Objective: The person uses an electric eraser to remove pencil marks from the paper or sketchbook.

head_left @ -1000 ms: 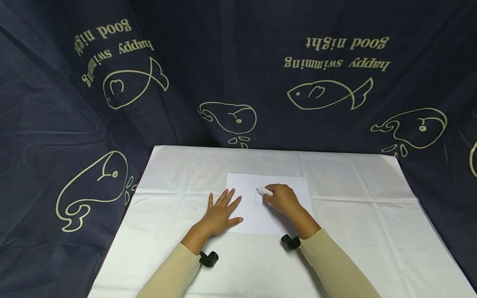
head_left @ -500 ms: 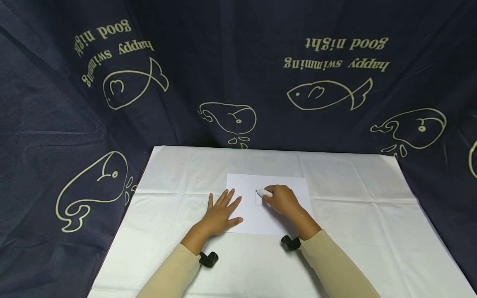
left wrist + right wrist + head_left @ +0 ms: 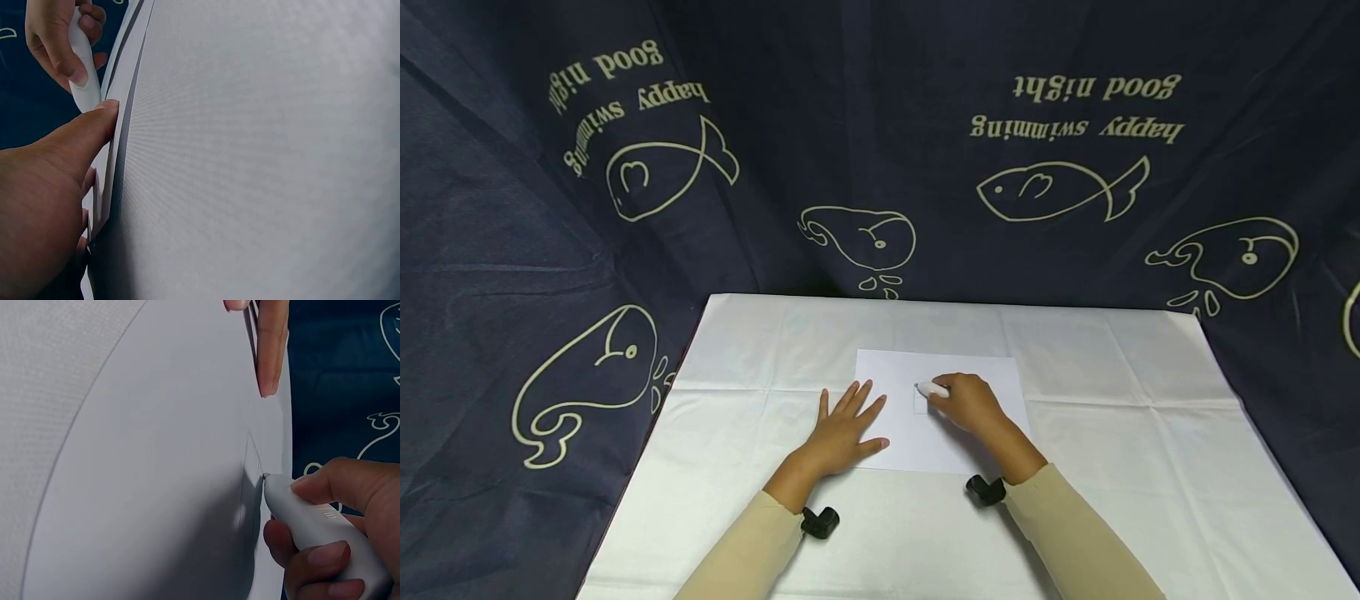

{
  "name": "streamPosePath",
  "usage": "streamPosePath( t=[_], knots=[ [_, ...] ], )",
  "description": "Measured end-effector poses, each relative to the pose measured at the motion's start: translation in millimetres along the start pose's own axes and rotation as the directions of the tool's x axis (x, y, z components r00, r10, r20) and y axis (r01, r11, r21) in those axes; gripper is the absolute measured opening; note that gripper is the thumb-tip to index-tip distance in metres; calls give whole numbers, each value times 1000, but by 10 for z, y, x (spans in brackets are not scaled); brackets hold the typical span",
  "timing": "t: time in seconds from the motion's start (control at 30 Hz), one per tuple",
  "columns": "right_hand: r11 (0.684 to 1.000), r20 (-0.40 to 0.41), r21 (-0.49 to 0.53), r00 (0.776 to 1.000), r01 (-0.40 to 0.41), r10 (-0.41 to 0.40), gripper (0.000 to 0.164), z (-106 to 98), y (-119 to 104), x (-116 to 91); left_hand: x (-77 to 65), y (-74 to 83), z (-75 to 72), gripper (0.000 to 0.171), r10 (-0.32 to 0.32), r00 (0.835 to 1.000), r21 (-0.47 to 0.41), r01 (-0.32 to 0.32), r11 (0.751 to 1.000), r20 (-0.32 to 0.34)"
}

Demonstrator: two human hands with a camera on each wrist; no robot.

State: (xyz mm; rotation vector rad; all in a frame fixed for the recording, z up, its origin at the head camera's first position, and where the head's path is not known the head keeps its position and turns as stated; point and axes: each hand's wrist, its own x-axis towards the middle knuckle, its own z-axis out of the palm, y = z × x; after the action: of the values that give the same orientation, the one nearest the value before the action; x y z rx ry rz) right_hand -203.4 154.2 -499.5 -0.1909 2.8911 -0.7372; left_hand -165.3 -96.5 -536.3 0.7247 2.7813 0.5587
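A sheet of white paper (image 3: pixel 895 371) lies on the white-covered table. My left hand (image 3: pixel 837 440) rests on its left side with fingers spread; in the left wrist view, the thumb (image 3: pixel 94 134) lies along the paper's near edge. My right hand (image 3: pixel 968 402) grips a thick, rounded white tool (image 3: pixel 934 389) with a small dark tip. In the right wrist view, the tool (image 3: pixel 312 519) is pinched between thumb and curled fingers, its tip right at a line of a thin rectangular outline (image 3: pixel 250 447) on the paper. Part of the outline lies in shadow.
The white tablecloth (image 3: pixel 1120 467) has fold creases and reaches the table's far edge. Behind it hangs a dark blue curtain (image 3: pixel 850 100) printed with fish, whales and lettering. Small black wrist cameras sit at the left cuff (image 3: pixel 821 522) and right cuff (image 3: pixel 985 490).
The tip of the white tool has shifted very slightly toward the person along the outline's upper left, with the right hand moving along. The left hand has stayed in place.
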Motion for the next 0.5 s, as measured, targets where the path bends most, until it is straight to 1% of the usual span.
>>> streamPosePath(
  t=[0.5],
  knots=[
    [1000, 1, 0, 1000, 1, -1, 34, 20, 16, -12, 3, 5, 7, 72, -1, 1000, 2, 1, 1000, -2]
  ],
)
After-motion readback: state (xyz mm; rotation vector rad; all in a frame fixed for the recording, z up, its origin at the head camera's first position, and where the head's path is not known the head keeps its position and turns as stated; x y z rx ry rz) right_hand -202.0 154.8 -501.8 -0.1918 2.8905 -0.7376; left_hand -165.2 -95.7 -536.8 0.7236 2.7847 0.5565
